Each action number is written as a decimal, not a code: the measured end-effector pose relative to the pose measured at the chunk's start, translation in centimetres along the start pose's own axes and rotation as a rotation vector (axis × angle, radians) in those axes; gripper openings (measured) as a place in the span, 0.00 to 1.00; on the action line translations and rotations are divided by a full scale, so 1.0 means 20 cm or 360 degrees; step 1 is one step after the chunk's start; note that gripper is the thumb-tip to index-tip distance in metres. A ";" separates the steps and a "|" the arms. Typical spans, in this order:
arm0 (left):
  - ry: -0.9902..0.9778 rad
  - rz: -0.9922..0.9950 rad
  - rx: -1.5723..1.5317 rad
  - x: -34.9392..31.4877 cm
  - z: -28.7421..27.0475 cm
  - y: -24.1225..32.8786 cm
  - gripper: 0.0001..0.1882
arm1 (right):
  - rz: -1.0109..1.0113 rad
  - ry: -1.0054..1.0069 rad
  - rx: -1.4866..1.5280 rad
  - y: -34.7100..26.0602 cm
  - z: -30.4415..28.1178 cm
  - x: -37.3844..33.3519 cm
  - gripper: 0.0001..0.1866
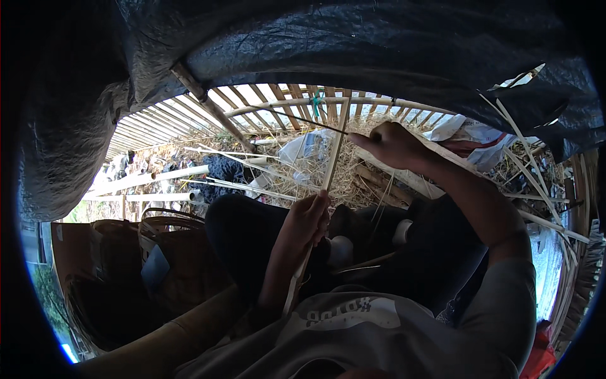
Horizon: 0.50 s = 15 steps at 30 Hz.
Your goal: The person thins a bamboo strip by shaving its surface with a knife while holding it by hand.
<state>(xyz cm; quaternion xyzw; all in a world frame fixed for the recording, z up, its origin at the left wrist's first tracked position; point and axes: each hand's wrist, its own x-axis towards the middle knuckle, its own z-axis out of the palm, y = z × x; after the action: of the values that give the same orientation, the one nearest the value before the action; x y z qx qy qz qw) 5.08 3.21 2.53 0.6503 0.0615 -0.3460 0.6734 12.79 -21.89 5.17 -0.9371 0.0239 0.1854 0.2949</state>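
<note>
My left hand (306, 221) is closed around a long pale bamboo strip (334, 155), which stands slanted in front of my chest. The strip's lower end runs down past my wrist to my shirt, and its upper end reaches toward the slatted fence. My right hand (391, 146) grips a knife with a long, thin, dark blade (297, 118) pointing left. In the picture the blade crosses the strip near its upper part; whether it touches or cuts in, I cannot tell. The knife's handle is hidden inside my fingers.
Pale shavings (360, 151) and bamboo poles (151, 180) litter the ground ahead. Woven baskets (183, 246) stand at the left beside a thick bamboo pole (183, 325). Long loose strips (530, 158) lean at the right. A dark tarp (353, 50) hangs low overhead before a slatted fence (158, 129).
</note>
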 end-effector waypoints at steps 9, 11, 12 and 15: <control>-0.0104 -0.0072 -0.0113 0.07 0.05 -0.11 0.22 | -0.0432 -0.0145 -0.0449 0.02 0.18 -0.15 0.37; -0.0133 -0.0070 -0.0122 0.10 0.06 -0.14 0.22 | -0.0499 -0.0068 -0.0508 0.10 0.21 -0.11 0.38; -0.0140 -0.0069 -0.0104 0.12 0.06 -0.15 0.22 | -0.0535 -0.0035 -0.0538 0.11 0.22 -0.10 0.38; -0.0170 -0.0077 -0.0095 0.15 0.08 -0.15 0.22 | -0.0501 -0.0069 -0.0600 0.15 0.20 -0.09 0.38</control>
<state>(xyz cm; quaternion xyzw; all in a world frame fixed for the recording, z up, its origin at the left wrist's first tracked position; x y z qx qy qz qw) 5.08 0.75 -1.37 0.6088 0.0515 -0.3945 0.6863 9.38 -22.29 1.19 -0.9635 -0.1638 0.1583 0.1406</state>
